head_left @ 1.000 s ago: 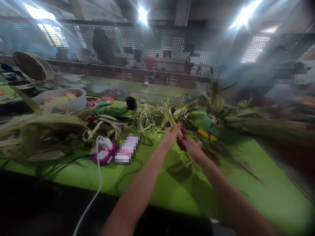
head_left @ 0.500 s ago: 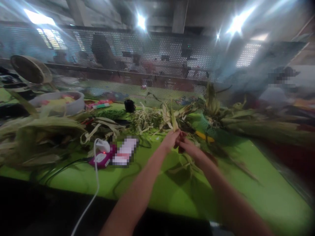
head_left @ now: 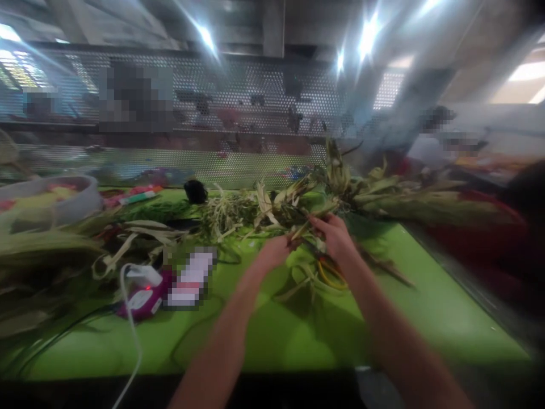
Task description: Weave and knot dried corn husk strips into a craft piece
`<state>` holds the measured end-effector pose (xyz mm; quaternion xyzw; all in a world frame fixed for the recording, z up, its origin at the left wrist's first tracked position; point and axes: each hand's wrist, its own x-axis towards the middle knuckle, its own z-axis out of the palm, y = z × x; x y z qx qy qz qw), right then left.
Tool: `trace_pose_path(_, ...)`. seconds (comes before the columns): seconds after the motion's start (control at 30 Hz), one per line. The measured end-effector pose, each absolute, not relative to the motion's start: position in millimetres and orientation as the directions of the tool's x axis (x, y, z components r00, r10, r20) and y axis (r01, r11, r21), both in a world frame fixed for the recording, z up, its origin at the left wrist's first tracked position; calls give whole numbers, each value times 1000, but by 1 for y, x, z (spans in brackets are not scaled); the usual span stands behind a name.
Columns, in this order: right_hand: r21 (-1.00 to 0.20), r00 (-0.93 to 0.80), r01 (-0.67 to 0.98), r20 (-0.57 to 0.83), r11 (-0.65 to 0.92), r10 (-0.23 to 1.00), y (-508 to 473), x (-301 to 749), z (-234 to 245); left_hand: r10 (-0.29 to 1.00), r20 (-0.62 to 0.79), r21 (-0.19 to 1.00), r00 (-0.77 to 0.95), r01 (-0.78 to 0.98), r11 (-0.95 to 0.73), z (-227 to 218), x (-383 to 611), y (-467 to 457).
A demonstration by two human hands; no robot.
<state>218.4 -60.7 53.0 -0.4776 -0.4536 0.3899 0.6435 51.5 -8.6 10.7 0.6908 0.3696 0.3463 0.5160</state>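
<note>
Both arms reach out over a bright green table (head_left: 272, 346). My left hand (head_left: 272, 253) and my right hand (head_left: 336, 236) meet at a bundle of dry green and tan leaf strips (head_left: 293, 218), and the fingers of both are closed round its strands. Loose curled strips (head_left: 310, 278) lie on the green table just under the hands. The picture is smeared by motion.
A long heap of leafy stalks (head_left: 409, 199) runs along the back right. More leaves (head_left: 51, 250) pile at the left beside a grey bowl (head_left: 80, 199). A pink device with a white plug and cable (head_left: 142, 292) lies front left. A perforated metal screen (head_left: 238, 125) stands behind.
The view has swung to the right. My hands have pulled slightly apart, the right one now further back on the leaf bundle, the left one lower.
</note>
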Motion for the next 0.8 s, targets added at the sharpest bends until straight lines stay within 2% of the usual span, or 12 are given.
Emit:
trace_pose_path(0.1, -958, 373, -101, 215, 269, 903, -57, 226, 51, 843, 130, 883, 522, 326, -338, 15, 45, -4)
trace_pose_path(0.17, -953, 401, -115, 215, 282, 891, -54, 228, 50, 851, 197, 860, 487, 331, -388, 21, 38, 0)
trace_pose_path(0.27, -924, 508, -106, 266, 366, 819, -54, 228, 53, 871, 420, 829, 255, 284, -483, 31, 28, 4)
trace_pose_path(0.33, -908, 574, -30, 326, 418, 751, -58, 226, 57, 879, 475, 850, 35, 242, -469, 34, 26, 3)
trace_pose_path(0.37, -908, 584, 31, 356, 418, 730, -60, 225, 58, 903, 430, 888, -11, 186, -421, 34, 28, 1)
trace_pose_path(0.4, -908, 576, 106, 388, 405, 719, -64, 222, 58, 938, 347, 932, 20, 102, -347, 34, 31, -3)
trace_pose_path(0.47, -882, 508, 289, 470, 372, 722, -70, 216, 54, 940, 108, 993, 322, -78, -88, 32, 43, -13)
trace_pose_path(0.53, -782, 355, 492, 581, 382, 732, -75, 208, 46, 821, 24, 959, 571, -244, 142, 30, 56, -24)
trace_pose_path(0.63, -484, 33, 722, 737, 494, 675, -77, 198, 29, 775, 37, 832, 631, -449, 325, 33, 67, -35)
trace_pose_path(0.73, -185, -167, 802, 843, 568, 511, -73, 192, 19, 757, 97, 767, 647, -534, 357, 36, 65, -36)
trace_pose_path(0.8, -65, -238, 825, 861, 561, 450, -70, 190, 16, 775, 144, 754, 615, -575, 316, 34, 61, -31)
